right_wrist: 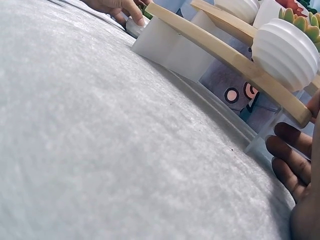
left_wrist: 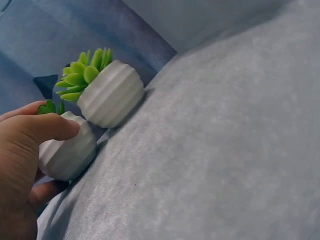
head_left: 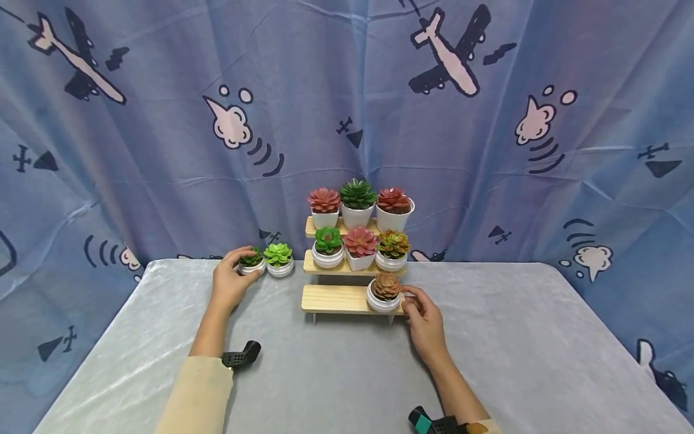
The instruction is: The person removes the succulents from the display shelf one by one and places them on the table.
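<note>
My left hand (head_left: 230, 283) grips a small dark green succulent in a ribbed white pot (left_wrist: 70, 155), thumb on the near side of the pot. Right beside it stands a bright green succulent in a similar white pot (head_left: 279, 265). At the right end of the bottom step of a three-step wooden plant stand (head_left: 333, 298), my right hand (head_left: 425, 322) holds the board's end between thumb and forefinger. The other fingers (right_wrist: 290, 162) curl below the board. Close to those fingertips, a brown succulent in a round white pot (head_left: 384, 298) sits upright on that step.
Three potted succulents stand on the middle step, among them a pink one (head_left: 360, 244). Three more fill the top step, with a dark green one (head_left: 357, 199) in the middle. A grey cloth (head_left: 325, 374) covers the table, and a blue patterned curtain (head_left: 325, 90) hangs behind.
</note>
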Motion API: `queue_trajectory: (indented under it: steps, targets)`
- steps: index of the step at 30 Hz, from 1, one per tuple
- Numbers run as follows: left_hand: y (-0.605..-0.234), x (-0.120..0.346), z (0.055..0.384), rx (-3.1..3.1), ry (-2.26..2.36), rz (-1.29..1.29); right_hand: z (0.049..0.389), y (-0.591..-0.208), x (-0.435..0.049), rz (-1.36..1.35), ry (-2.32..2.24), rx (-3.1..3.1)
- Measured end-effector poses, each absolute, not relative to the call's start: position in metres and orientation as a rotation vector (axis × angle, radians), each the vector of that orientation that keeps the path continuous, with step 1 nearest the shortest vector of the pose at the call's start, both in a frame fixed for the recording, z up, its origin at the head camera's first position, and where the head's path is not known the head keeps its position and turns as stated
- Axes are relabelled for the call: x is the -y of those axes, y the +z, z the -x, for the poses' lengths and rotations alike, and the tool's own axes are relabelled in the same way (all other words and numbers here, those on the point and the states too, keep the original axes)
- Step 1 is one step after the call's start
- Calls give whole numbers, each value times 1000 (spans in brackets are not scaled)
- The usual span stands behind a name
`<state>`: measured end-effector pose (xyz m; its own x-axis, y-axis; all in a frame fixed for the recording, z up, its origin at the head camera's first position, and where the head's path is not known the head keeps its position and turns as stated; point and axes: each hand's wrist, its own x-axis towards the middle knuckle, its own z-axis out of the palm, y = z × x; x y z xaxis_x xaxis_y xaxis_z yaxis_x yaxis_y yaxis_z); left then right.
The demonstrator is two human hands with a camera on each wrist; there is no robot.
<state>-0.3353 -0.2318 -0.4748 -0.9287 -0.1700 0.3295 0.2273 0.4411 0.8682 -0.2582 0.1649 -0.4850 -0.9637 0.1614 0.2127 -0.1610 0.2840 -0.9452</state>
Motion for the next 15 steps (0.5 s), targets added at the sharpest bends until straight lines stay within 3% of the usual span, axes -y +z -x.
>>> queue_trajectory:
  steps: [15]
  targets:
    - [-459, 234, 331, 2549, -1103, 148, 257, -484, -165, -28, 1762, 2238]
